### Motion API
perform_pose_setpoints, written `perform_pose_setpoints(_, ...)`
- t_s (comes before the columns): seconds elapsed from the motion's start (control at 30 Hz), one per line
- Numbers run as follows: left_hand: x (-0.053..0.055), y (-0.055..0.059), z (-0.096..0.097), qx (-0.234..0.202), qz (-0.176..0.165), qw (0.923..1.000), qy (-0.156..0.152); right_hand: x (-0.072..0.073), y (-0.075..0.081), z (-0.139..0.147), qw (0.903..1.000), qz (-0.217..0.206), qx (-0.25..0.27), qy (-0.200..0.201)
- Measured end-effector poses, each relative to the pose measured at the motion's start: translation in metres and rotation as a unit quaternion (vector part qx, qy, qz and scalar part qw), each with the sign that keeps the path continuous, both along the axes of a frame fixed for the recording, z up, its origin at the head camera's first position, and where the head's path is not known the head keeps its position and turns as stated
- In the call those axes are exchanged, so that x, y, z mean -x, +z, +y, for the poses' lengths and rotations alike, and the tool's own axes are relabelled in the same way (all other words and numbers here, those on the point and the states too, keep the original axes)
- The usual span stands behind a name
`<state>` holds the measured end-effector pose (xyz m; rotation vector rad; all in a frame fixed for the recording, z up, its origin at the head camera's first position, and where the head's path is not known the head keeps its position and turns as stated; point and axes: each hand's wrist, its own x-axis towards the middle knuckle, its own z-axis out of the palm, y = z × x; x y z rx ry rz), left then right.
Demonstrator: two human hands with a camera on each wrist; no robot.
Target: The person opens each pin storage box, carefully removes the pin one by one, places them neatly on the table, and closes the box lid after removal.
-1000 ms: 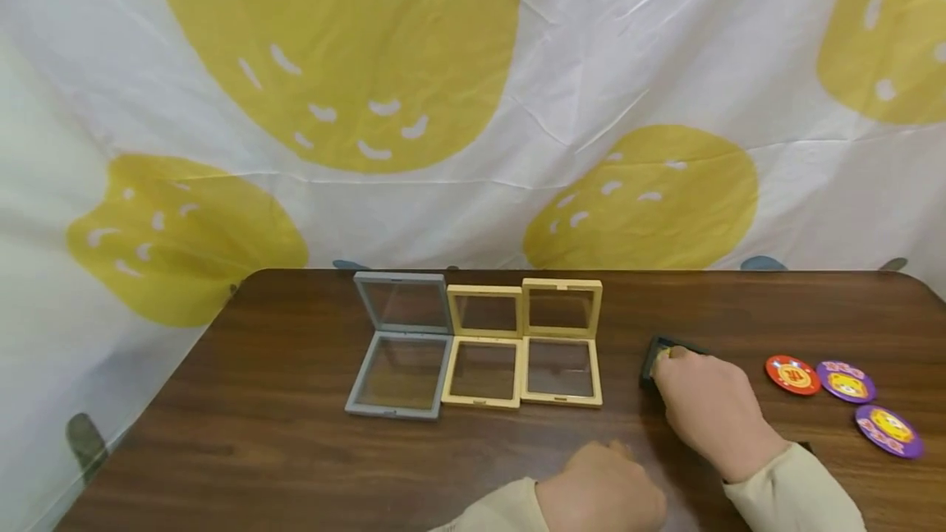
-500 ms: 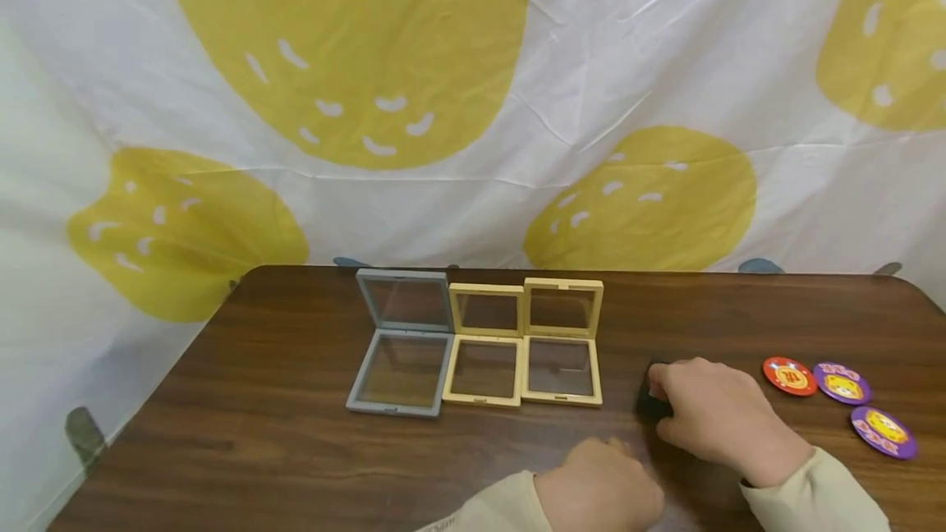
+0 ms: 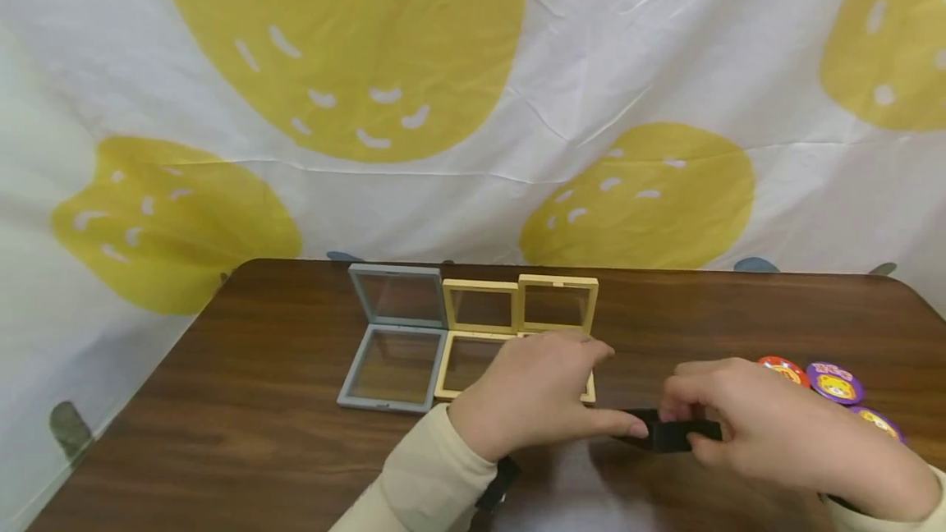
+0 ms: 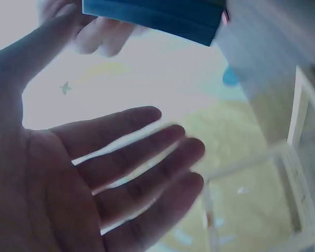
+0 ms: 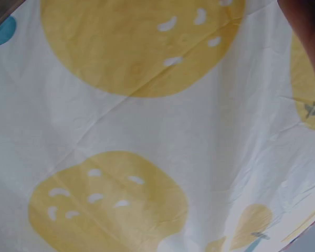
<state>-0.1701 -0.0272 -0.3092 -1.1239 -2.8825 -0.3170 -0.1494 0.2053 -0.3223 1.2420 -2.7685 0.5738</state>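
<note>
A small dark, flat case (image 3: 676, 435) stays between my hands, tilted with its narrow side towards me. My right hand (image 3: 776, 437) pinches its right part between thumb and fingers. My left hand (image 3: 543, 388) has its fingers stretched out, and the thumb tip reaches the case's left end; whether it presses on it I cannot tell. In the left wrist view, the left fingers (image 4: 147, 173) are spread apart and hold nothing, below the dark case (image 4: 157, 18). The right wrist view catches only an edge of the hand (image 5: 310, 37); the case is out of its sight.
Behind the left hand stand a grey-blue hinged frame (image 3: 346, 376) and two cream hinged frames (image 3: 554, 279), unfolded and partly hidden. Round badges, one red (image 3: 776, 366) and two purple (image 3: 835, 382), lie at the right. A patterned cloth (image 3: 414, 212) hangs behind the table (image 3: 222, 401).
My right hand has brought the dark case nearer and turned it on edge. My left hand has risen from the table's front, stretched its fingers and moved to the case.
</note>
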Motion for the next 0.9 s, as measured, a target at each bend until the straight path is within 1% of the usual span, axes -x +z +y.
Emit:
perform_pose_setpoints(0.07, 0.001, -0.002, 0.003, -0.004, -0.042, 0.9988, -0.026, -0.001, 0.000, -0.003, 0.9991, -0.022, 0.005, 0.035)
perform_pose_setpoints(0.13, 0.002, -0.004, 0.007, 0.005, -0.087, 0.9942, -0.063, -0.002, -0.001, -0.005, 0.9976, -0.033, 0.005, 0.061)
perform_pose_setpoints(0.2, 0.003, -0.007, 0.010, 0.015, -0.134, 0.9848, -0.109, -0.004, -0.002, -0.007, 0.9971, -0.023, -0.004, 0.072)
perform_pose_setpoints(0.3, 0.004, -0.012, 0.014, 0.017, -0.199, 0.9660, -0.164, -0.007, -0.004, -0.009, 0.9966, 0.012, -0.010, 0.081)
perform_pose_setpoints(0.37, 0.005, -0.016, 0.015, 0.006, -0.234, 0.9547, -0.184, -0.009, -0.003, -0.010, 0.9962, 0.023, -0.007, 0.083)
perform_pose_setpoints(0.43, 0.005, -0.019, 0.016, 0.000, -0.243, 0.9513, -0.189, -0.008, -0.001, -0.009, 0.9957, 0.016, 0.005, 0.091)
perform_pose_setpoints(0.5, 0.006, -0.021, 0.017, -0.005, -0.249, 0.9510, -0.184, -0.007, 0.003, -0.010, 0.9955, 0.022, 0.023, 0.089)
perform_pose_setpoints(0.53, 0.005, -0.023, 0.018, -0.008, -0.246, 0.9530, -0.176, -0.006, 0.005, -0.010, 0.9956, 0.028, 0.036, 0.082)
perform_pose_setpoints(0.57, 0.005, -0.024, 0.018, -0.015, -0.243, 0.9553, -0.167, -0.005, 0.007, -0.011, 0.9957, 0.042, 0.048, 0.067)
perform_pose_setpoints(0.6, 0.004, -0.026, 0.020, -0.022, -0.238, 0.9585, -0.155, -0.004, 0.008, -0.011, 0.9955, 0.063, 0.057, 0.041)
perform_pose_setpoints(0.67, 0.001, -0.030, 0.024, -0.023, -0.216, 0.9684, -0.122, -0.002, 0.010, -0.014, 0.9915, 0.107, 0.070, -0.024)
perform_pose_setpoints(0.7, 0.000, -0.032, 0.026, -0.021, -0.202, 0.9739, -0.102, -0.001, 0.009, -0.015, 0.9895, 0.111, 0.071, -0.059)
perform_pose_setpoints(0.73, -0.002, -0.034, 0.029, -0.016, -0.185, 0.9793, -0.081, 0.000, 0.009, -0.016, 0.9881, 0.101, 0.067, -0.094)
perform_pose_setpoints(0.77, -0.003, -0.036, 0.031, -0.010, -0.174, 0.9828, -0.061, 0.001, 0.008, -0.018, 0.9872, 0.082, 0.058, -0.124)
perform_pose_setpoints(0.8, -0.005, -0.038, 0.033, 0.001, -0.161, 0.9861, -0.038, 0.003, 0.006, -0.019, 0.9866, 0.052, 0.048, -0.147)
perform_pose_setpoints(0.83, -0.006, -0.040, 0.035, 0.016, -0.149, 0.9886, -0.016, 0.005, 0.003, -0.021, 0.9857, 0.014, 0.039, -0.164)
perform_pose_setpoints(0.9, -0.007, -0.043, 0.038, 0.027, -0.136, 0.9900, 0.025, 0.009, -0.003, -0.023, 0.9796, -0.071, 0.024, -0.186)
